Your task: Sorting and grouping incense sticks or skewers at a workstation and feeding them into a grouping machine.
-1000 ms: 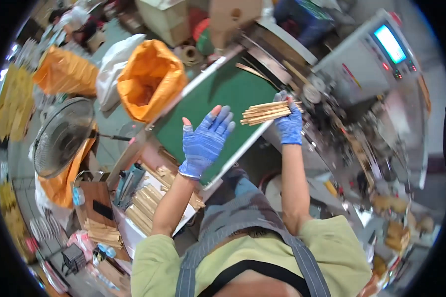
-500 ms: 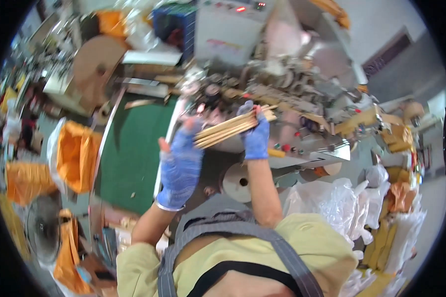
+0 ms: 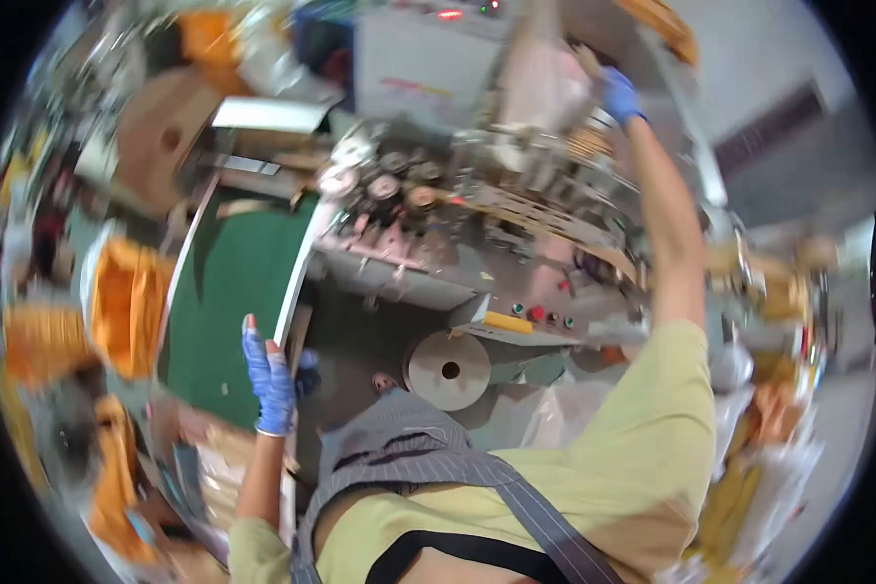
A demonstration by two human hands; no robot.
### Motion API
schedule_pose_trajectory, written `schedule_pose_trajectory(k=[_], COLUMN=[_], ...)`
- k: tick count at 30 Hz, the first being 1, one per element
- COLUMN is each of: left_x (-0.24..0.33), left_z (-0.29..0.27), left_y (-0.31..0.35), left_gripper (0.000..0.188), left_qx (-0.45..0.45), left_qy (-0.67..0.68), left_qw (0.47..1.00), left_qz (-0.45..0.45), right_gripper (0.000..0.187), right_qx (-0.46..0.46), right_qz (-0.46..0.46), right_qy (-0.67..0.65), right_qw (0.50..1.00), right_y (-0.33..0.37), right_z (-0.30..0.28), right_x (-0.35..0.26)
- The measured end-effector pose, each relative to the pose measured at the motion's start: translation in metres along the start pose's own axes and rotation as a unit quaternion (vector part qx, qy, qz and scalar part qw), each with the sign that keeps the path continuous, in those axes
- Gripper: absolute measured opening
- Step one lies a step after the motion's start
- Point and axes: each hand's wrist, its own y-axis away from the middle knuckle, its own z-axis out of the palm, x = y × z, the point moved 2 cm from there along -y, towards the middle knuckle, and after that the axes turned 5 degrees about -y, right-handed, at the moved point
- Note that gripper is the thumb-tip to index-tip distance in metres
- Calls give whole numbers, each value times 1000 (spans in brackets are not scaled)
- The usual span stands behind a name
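My left hand [image 3: 268, 375], in a blue glove, hovers with its fingers stretched out beside the white rim of the green table top [image 3: 229, 292] and holds nothing. My right hand [image 3: 618, 94], also blue-gloved, is raised at arm's length to the upper part of the grey machine [image 3: 477, 185]. Just below it sits a tan striped mass that looks like thin wooden sticks [image 3: 586, 146]. Motion blur hides whether the right fingers grip anything.
A metal disc [image 3: 448, 368] and a panel with coloured buttons [image 3: 535, 313] sit on the machine's front. Orange bags [image 3: 127, 302] stand left of the green table. Clear plastic bags [image 3: 555, 419] and tan clutter lie at the right.
The stick bundle held between both hands has left my left hand. My right hand rose to the machine's top, my left dropped to the table rim, and the view swung right.
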Motion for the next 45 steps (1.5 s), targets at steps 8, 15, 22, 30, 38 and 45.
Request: schedule_pose_trajectory(k=[8,15,22,30,38,45], left_x=[-263,-342,-465,-511,-536,-547], left_z=[-105,-127,-56,-88,-135,-154], left_y=[236,290,254,283,280,246], left_gripper=[57,62,80,48,59,61], left_qx=[-33,-23,212,260,297,242], left_qy=[-327,-182,-199,60,-34,-113], left_qw=[816,744,715,776,791,708], left_qz=[-476,-642,-636,-571,-534,-654], right_gripper=[22,27,29,31,21,56], right_qx=[-331,-296,-344,-636,-578,-303], right_qz=[-94,-276,-381,-3,-210,-270], right_qy=[-345,-210,-344,-419,-289,-253], right_qw=[873,890,786,648,734,878], right_y=[118,228,391,590,617,567], right_z=[174,43,60,334,380,345], right_x=[-199,-340,-634,-875,-926,-964])
